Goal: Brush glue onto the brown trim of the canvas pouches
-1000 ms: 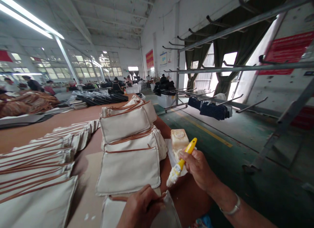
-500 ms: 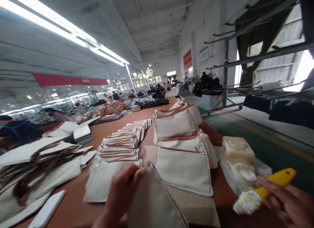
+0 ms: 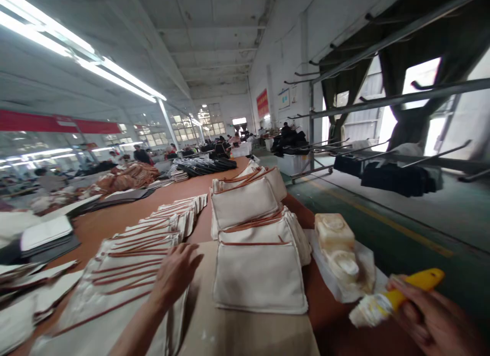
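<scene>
In the head view, my right hand point(image 3: 432, 310) is closed around the yellow handle of a brush point(image 3: 415, 284), whose bristles are caked with a whitish paste. Below the brush is the brown table surface point(image 3: 333, 320). My left hand point(image 3: 178, 269) lies over the right edge of an overlapping row of cream fabric pieces with brown trim point(image 3: 130, 269), fingers stretched to the right, no piece visibly pinched. Right of it, stacked cream pouches point(image 3: 260, 274) with brown trim rest on a tan board point(image 3: 248, 330).
Beside the pouches, a crusted yellowish container point(image 3: 335, 238) stands on a white sheet point(image 3: 367, 274) at the table's right edge. Loose cream panels point(image 3: 49, 289) lie at left. Black folded items point(image 3: 206, 166) sit farther back. A metal rack point(image 3: 312, 116) stands beyond the right side.
The view has swung right. My left hand has let go of a cream panel and now rests over the left row. My right hand still holds the brush.
</scene>
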`<state>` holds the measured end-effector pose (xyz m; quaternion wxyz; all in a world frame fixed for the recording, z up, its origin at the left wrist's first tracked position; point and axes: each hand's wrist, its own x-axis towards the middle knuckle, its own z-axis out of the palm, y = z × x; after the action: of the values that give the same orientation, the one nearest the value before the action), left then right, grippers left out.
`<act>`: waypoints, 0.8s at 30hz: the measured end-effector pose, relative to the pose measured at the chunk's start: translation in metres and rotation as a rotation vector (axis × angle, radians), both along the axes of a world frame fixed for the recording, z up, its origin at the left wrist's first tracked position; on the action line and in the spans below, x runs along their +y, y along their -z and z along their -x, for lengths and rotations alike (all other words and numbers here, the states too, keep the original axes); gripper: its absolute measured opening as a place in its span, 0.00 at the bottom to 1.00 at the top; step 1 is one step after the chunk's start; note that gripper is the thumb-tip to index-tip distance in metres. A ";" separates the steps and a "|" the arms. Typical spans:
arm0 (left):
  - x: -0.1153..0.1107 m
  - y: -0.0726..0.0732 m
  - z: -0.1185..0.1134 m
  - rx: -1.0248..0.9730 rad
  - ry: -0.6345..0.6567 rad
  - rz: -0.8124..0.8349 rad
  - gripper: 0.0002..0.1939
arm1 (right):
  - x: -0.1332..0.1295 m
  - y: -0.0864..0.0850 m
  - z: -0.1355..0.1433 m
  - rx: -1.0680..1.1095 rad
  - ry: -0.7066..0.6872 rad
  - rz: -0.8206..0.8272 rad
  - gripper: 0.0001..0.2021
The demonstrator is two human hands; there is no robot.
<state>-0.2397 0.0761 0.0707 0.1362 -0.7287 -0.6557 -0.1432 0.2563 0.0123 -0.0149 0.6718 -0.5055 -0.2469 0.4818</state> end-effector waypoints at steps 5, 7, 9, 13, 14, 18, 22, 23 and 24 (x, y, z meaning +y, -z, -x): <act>0.055 0.057 -0.142 -0.064 0.219 0.064 0.12 | 0.002 -0.009 0.006 0.035 -0.048 0.062 0.29; 0.073 0.066 -0.182 -0.068 0.243 0.092 0.12 | 0.002 -0.002 0.002 -0.014 -0.068 0.058 0.27; 0.088 0.073 -0.204 -0.060 0.230 0.123 0.09 | 0.001 0.007 -0.003 -0.033 -0.054 0.047 0.25; 0.103 0.079 -0.214 -0.015 0.208 0.156 0.07 | 0.001 0.019 -0.015 0.002 -0.017 0.054 0.23; 0.103 0.079 -0.213 -0.003 0.212 0.158 0.07 | 0.001 0.020 -0.016 0.019 -0.022 0.053 0.22; 0.095 0.076 -0.208 0.028 0.227 0.173 0.04 | 0.000 0.018 -0.016 0.007 -0.016 0.033 0.22; 0.069 0.076 -0.199 0.029 0.334 0.166 0.12 | -0.003 0.018 -0.016 -0.038 0.019 0.020 0.21; 0.061 0.077 -0.196 0.016 0.385 0.140 0.14 | -0.003 0.019 -0.018 -0.041 0.020 0.020 0.21; 0.054 0.078 -0.193 0.002 0.437 0.104 0.16 | -0.004 0.020 -0.019 -0.043 0.023 0.018 0.21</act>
<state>-0.0469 0.1297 -0.0077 0.0647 -0.8595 -0.4888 -0.1345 0.2757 0.0082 -0.0351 0.6673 -0.5245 -0.2510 0.4654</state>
